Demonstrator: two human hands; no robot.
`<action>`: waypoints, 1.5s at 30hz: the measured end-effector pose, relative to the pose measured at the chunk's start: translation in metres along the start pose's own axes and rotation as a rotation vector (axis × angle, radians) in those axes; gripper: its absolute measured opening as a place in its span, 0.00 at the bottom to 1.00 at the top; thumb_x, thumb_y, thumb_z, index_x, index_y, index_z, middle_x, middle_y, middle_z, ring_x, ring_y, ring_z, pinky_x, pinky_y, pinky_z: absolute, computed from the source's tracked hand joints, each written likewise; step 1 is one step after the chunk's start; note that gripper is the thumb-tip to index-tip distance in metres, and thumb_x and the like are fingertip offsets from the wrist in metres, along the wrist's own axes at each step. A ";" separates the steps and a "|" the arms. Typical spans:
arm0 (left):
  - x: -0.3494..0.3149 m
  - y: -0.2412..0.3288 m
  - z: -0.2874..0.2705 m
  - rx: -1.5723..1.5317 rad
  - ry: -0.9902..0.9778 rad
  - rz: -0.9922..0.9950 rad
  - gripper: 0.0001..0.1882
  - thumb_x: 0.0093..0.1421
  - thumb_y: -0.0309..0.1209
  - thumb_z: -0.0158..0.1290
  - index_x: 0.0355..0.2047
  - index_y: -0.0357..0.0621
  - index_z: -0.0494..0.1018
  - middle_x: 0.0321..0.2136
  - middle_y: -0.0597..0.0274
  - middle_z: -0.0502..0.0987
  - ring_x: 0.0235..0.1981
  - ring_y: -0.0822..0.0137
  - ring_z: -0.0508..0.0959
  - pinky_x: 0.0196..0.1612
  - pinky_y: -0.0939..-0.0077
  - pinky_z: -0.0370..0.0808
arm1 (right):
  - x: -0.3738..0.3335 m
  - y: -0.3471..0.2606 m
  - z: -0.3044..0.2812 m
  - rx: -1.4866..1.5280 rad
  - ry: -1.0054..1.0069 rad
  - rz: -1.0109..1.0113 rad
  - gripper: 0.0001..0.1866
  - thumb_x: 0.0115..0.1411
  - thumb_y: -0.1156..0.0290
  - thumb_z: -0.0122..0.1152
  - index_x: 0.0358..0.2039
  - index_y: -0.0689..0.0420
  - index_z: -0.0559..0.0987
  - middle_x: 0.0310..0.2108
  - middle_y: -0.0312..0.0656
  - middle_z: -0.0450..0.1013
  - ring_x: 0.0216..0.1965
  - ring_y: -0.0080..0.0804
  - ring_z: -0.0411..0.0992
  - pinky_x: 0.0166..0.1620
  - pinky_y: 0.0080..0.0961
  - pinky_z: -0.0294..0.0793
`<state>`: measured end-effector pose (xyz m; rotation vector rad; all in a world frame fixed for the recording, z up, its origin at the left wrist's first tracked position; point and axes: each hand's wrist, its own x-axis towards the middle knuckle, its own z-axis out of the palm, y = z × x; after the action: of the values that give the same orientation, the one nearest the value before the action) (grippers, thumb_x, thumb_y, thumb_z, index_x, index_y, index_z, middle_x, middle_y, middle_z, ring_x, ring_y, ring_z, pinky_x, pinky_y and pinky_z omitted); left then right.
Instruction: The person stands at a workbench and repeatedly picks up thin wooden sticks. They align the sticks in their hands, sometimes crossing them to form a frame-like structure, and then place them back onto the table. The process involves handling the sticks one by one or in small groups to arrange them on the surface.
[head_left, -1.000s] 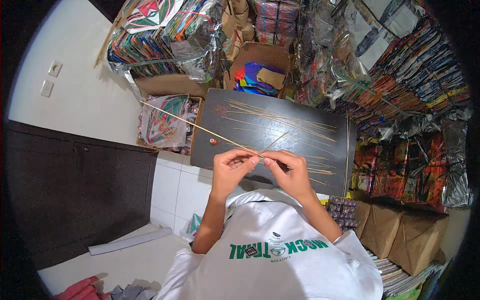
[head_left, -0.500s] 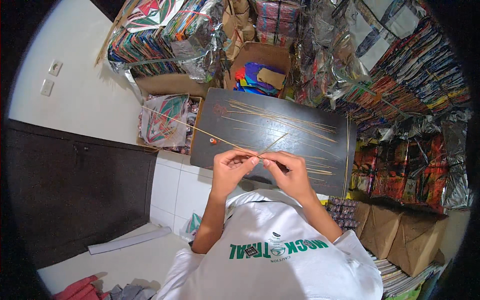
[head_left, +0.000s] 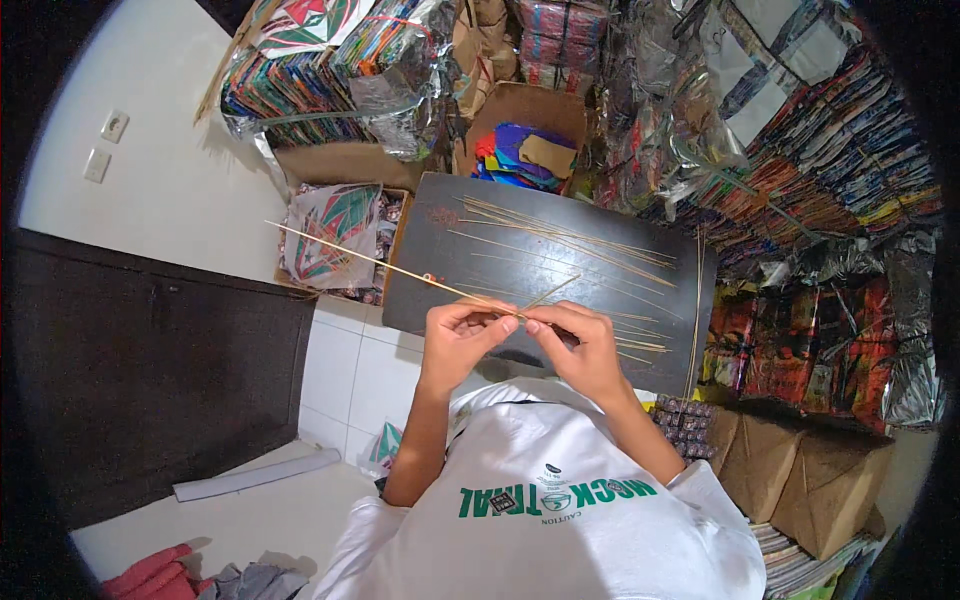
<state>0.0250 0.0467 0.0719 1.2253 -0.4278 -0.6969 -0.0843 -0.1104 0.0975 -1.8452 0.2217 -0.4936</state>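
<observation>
Close together over the near part of a dark table [head_left: 425, 235], my two hands meet at the fingertips. My left hand [head_left: 458, 342] pinches a long thin bamboo stick [head_left: 360, 256], whose free end slants out to the far left past the table edge. My right hand [head_left: 578, 345] is closed in a pinch against the left one, where a second thin stick [head_left: 552, 291] crosses and points up to the right. The crossing between the fingertips is mostly covered. More thin sticks [head_left: 570, 237] lie spread on the tabletop, and a small orange spool [head_left: 428, 280] is partly behind the long stick.
Left of the table stands a box [head_left: 335, 240] with patterned kite-like sheets. Behind it is a carton [head_left: 525, 100] of coloured pieces. Tall wrapped stacks [head_left: 830, 140] crowd the right, above brown paper parcels [head_left: 830, 490]. A white roll [head_left: 258, 474] lies on the floor.
The long stick's free end has swung slightly left and down, now passing in front of the orange spool. Both hands keep nearly the same pinch and place.
</observation>
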 end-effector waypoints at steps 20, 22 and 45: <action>-0.002 -0.002 -0.001 -0.007 -0.003 0.024 0.11 0.56 0.18 0.62 0.40 0.33 0.79 0.38 0.57 0.81 0.37 0.75 0.79 0.42 0.81 0.76 | -0.003 0.004 0.000 0.008 -0.020 -0.020 0.09 0.58 0.76 0.63 0.40 0.60 0.83 0.25 0.43 0.76 0.22 0.26 0.69 0.26 0.23 0.67; -0.002 -0.001 0.000 0.006 -0.003 0.029 0.10 0.56 0.18 0.62 0.40 0.33 0.79 0.38 0.58 0.81 0.37 0.75 0.79 0.42 0.80 0.76 | -0.004 0.004 0.000 0.020 -0.026 -0.015 0.09 0.58 0.76 0.63 0.40 0.61 0.83 0.25 0.43 0.76 0.22 0.26 0.70 0.27 0.23 0.67; -0.018 -0.001 -0.020 0.042 0.103 0.037 0.07 0.57 0.18 0.60 0.37 0.32 0.80 0.35 0.58 0.80 0.35 0.73 0.79 0.39 0.80 0.76 | 0.002 -0.002 0.021 0.073 -0.174 0.098 0.11 0.59 0.78 0.60 0.42 0.61 0.83 0.32 0.47 0.80 0.31 0.31 0.79 0.33 0.24 0.74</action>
<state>0.0245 0.0731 0.0658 1.2834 -0.3800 -0.5930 -0.0737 -0.0926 0.0947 -1.7851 0.1731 -0.2687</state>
